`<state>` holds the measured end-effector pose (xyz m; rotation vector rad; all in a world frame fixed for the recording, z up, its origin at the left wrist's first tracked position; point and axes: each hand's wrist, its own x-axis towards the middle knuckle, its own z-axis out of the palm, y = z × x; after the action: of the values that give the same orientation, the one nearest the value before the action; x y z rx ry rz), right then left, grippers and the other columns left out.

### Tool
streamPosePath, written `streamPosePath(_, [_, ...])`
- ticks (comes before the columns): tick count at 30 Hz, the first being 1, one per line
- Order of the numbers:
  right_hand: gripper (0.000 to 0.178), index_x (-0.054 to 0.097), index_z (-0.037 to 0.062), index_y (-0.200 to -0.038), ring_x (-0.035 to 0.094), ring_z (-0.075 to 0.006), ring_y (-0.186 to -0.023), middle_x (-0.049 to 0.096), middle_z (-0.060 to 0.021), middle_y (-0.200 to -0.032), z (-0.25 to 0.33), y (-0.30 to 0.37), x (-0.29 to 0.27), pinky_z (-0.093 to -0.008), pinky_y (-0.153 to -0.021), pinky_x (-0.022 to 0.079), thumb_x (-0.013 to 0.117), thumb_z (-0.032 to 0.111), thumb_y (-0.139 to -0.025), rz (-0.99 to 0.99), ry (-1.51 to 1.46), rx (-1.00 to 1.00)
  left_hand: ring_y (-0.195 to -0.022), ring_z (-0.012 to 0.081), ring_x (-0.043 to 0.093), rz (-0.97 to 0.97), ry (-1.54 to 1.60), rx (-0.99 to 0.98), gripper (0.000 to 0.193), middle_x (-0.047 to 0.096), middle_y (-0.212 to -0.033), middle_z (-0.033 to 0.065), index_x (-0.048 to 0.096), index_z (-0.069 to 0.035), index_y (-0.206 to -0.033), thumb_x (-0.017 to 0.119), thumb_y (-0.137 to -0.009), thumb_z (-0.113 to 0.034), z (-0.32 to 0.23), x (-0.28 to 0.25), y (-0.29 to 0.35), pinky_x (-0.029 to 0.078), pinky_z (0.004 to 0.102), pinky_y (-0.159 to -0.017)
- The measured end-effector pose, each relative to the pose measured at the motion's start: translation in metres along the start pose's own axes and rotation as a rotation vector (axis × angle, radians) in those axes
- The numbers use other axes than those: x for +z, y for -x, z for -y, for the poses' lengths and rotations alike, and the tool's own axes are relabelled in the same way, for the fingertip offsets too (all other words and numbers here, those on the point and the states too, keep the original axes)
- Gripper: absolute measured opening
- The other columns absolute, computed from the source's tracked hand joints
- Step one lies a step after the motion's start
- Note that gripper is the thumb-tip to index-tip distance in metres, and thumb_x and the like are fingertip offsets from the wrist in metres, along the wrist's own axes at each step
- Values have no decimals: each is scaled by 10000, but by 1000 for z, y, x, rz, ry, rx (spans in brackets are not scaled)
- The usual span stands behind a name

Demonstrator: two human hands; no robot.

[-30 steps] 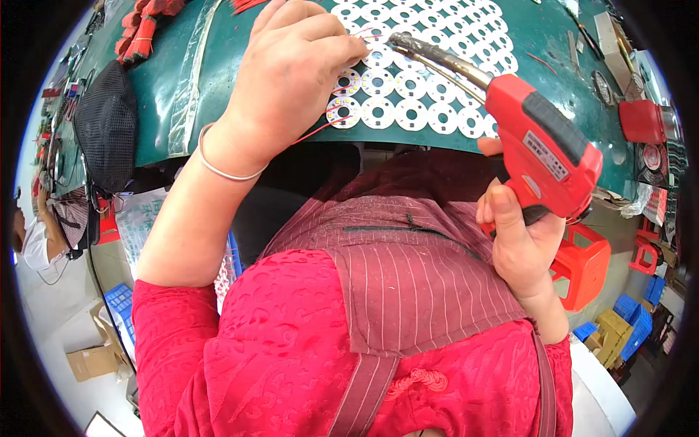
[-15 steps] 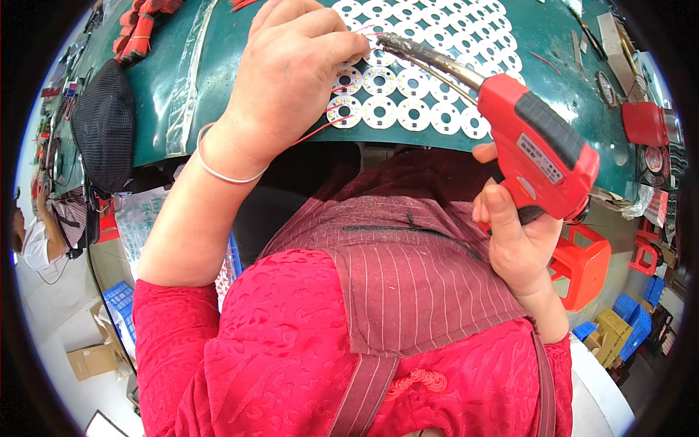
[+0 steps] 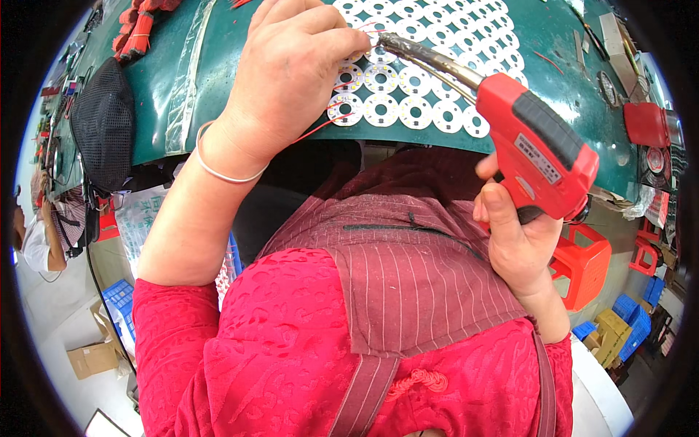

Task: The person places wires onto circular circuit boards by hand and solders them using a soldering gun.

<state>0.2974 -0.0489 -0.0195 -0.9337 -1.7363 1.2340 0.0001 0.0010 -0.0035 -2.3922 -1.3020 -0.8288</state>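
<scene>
The right hand (image 3: 520, 233) wraps its grip round a red-and-black pistol-shaped soldering gun (image 3: 539, 142), the left hand (image 3: 295, 76) pinches narrowly on something hidden, and on the green-topped bench (image 3: 218, 73) thin red wires (image 3: 320, 130) reach the near-left white ring-shaped boards (image 3: 354, 104), those farther right seemingly left unwired.

Well to the left of the left hand's fingers (image 3: 353, 45), I make out a rounded black mesh object (image 3: 104, 127) and, farther out, a person in white (image 3: 35, 247). Below and right of the right hand's fingers (image 3: 499, 205), I see a red plastic stool (image 3: 591, 275), then blue plastic crates (image 3: 638, 331) beside a yellow cardboard box (image 3: 613, 336).
</scene>
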Motion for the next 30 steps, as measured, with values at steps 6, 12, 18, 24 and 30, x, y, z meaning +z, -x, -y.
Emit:
streamPosePath(6, [451, 449, -35, -1399, 533, -94, -664, 609, -219, -1270, 6, -4, 6, -266, -582, 504, 628, 83, -1002, -91, -142, -21, -894, 262, 613, 3, 3, -8, 154, 666, -840, 45, 744, -86, -886, 737, -754, -7, 0, 1, 0, 495, 370, -804])
streamPosePath(12, [439, 445, -33, -1403, 519, -89, -666, 594, -223, -1309, 14, 0, -6, -262, -594, 500, 606, 93, -1015, -111, -62, -61, -894, 258, 612, -17, 23, -28, 129, 665, -835, 36, 741, -89, -870, 753, -756, -31, 4, 3, 3, 483, 372, -815])
streamPosePath(18, [284, 532, -31, -1265, 535, -83, -656, 595, -225, -1333, 50, 4, -51, -253, -572, 482, 576, 129, -1035, -211, 176, -56, -893, 257, 612, -116, 93, -84, 135, 667, -850, 39, 737, -82, -870, 742, -756, -9, 7, 8, 11, 463, 381, -858])
streamPosePath(24, [321, 596, 21, -1315, 458, -46, -530, 621, -23, -765, 131, 5, -113, -207, -478, 349, 600, 168, -1030, -340, 557, 28, -947, 313, 620, -285, 171, -184, 143, 660, -922, 99, 694, -45, -941, 685, -820, 29, 13, 2, 16, 494, 398, -830])
streamPosePath(30, [242, 599, 43, -946, 499, -79, -594, 530, 1, -708, 240, -4, -183, -234, -529, 374, 629, 269, -1027, -489, 786, -90, -963, 356, 612, -414, 205, -340, 182, 635, -984, 134, 629, -32, -1012, 645, -851, 52, 23, 10, 17, 491, 416, -850])
